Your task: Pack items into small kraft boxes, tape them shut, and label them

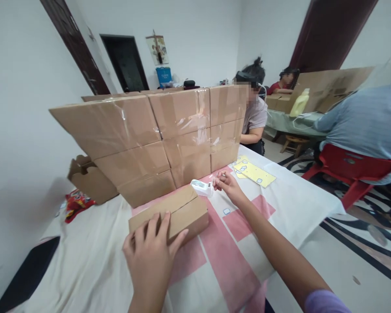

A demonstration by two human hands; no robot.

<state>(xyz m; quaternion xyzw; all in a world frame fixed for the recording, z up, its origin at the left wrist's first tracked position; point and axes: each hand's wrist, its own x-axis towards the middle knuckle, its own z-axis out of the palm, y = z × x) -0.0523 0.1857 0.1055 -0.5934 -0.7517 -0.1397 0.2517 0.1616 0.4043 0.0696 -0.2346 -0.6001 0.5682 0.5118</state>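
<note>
A closed brown cardboard box (189, 208) lies on the table in front of me, with a seam along its top. My left hand (150, 248) grips its near left part, fingers spread over the top and thumb against the near side. Just behind the box stands a small white tape dispenser (202, 188). My right hand (226, 186) is at the dispenser's right end, thumb and fingertips pinched together. Whatever is between those fingertips is too small or clear to make out. Yellow printed sheets (256, 173) lie beyond my right hand.
A wall of taped cardboard boxes (182, 134) rises behind the dispenser. An open carton (93, 180) and a red snack packet (77, 203) are at left. A person (256, 117) sits behind the wall; another sits on a red chair (355, 167) at right.
</note>
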